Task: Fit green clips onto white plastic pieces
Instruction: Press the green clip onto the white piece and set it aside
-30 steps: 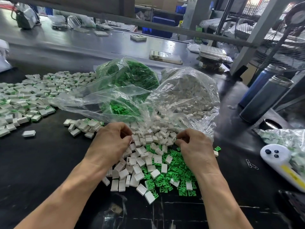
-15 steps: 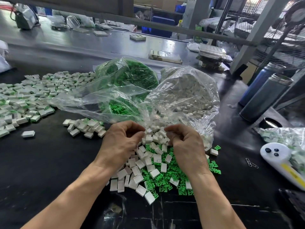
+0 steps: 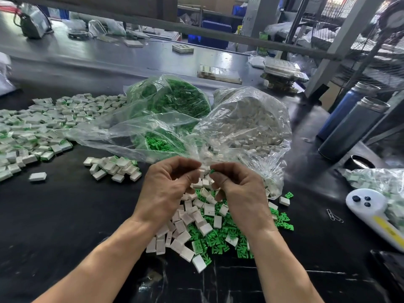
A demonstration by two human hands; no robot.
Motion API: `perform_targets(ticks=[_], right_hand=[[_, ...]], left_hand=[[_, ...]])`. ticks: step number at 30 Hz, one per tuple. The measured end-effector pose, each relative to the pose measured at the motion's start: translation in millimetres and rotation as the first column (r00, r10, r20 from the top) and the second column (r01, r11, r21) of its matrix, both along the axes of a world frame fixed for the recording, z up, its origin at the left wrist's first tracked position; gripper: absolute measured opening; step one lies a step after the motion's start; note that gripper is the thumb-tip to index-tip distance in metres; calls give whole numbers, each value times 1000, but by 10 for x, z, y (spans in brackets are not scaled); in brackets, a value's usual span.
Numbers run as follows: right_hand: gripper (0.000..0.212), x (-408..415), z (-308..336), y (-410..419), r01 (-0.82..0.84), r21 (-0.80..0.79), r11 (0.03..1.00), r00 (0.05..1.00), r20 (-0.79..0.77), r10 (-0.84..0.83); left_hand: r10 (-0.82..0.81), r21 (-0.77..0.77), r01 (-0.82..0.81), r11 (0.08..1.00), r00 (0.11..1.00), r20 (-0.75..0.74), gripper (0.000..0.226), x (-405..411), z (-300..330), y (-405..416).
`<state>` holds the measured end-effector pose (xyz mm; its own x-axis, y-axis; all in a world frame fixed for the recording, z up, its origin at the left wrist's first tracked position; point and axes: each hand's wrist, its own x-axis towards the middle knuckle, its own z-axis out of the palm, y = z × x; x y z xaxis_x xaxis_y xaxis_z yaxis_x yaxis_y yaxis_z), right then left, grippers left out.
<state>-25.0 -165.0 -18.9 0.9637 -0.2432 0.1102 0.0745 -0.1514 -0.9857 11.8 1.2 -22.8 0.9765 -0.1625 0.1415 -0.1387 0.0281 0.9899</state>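
My left hand (image 3: 169, 186) and my right hand (image 3: 237, 189) are raised together above a mixed heap of loose white plastic pieces (image 3: 192, 217) and green clips (image 3: 216, 237) on the black table. The left fingertips pinch a small white piece (image 3: 201, 171). The right fingertips pinch a green clip (image 3: 212, 171) right against it. How far the clip sits in the piece is hidden by my fingers. Behind the hands lie an open clear bag of green clips (image 3: 172, 101) and an open clear bag of white pieces (image 3: 251, 121).
A wide spread of assembled white-and-green pieces (image 3: 32, 130) covers the left of the table, with a smaller cluster (image 3: 113, 167) nearer me. Two tall flasks (image 3: 349, 127) stand at the right, a white controller (image 3: 371, 211) and another bag of pieces (image 3: 380, 182) near the right edge.
Both hands lifted off the heap and came together. The left now pinches a white piece and the right a green clip, held fingertip to fingertip.
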Motion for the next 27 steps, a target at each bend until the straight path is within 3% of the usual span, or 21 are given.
perform_targets(ticks=[9, 17, 24, 27], right_hand=[[23, 10, -5, 100, -59, 134, 989, 997, 65, 51], [21, -30, 43, 114, -66, 148, 987, 996, 65, 57], [19, -31, 15, 89, -6, -31, 1000, 999, 39, 7], [20, -37, 17, 84, -23, -26, 999, 1000, 21, 23]], left_hand=[[-67, -199, 48, 979, 993, -92, 15, 3, 8, -39], [-65, -142, 55, 988, 996, -64, 14, 0, -12, -25], [-53, -79, 53, 995, 999, 7, 14, 4, -19, -14], [-47, -18, 48, 999, 997, 54, 21, 15, -27, 2]])
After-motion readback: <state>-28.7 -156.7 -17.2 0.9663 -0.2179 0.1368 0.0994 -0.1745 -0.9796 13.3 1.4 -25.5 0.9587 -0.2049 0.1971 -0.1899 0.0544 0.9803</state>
